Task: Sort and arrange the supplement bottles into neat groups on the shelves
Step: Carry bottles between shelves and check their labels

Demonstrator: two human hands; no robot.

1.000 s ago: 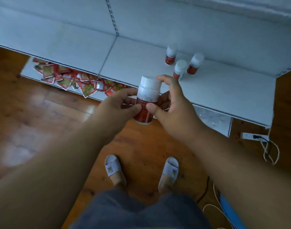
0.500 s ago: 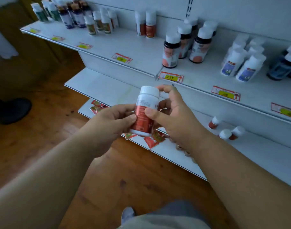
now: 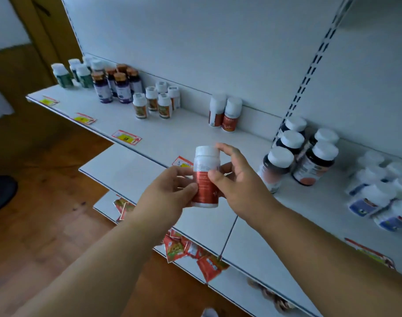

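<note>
A white-capped bottle with a red label [image 3: 205, 179] is upright in front of the upper shelf [image 3: 172, 131], held by both hands. My left hand [image 3: 165, 193] grips its lower body from the left. My right hand [image 3: 239, 181] pinches it from the right, thumb on the label and index finger by the cap. Two matching red-label bottles [image 3: 225, 114] stand at the back of the shelf. To their left are small orange-label bottles [image 3: 156, 102], purple bottles [image 3: 117, 84] and green bottles [image 3: 74, 73]. To the right stand dark bottles [image 3: 303, 154] and blue-label white bottles [image 3: 382, 193].
Price tags [image 3: 126, 136] line the upper shelf's front edge. A lower shelf [image 3: 127, 172] sits beneath my hands, and red sachets [image 3: 191, 250] lie on the shelf below it. The wooden floor [image 3: 47, 216] spreads left, with a dark round object [image 3: 1, 193] at the far left.
My view has swung up from the low shelves and floor to the upper shelf. Both hands kept hold of the red-label bottle and raised it toward the shelf.
</note>
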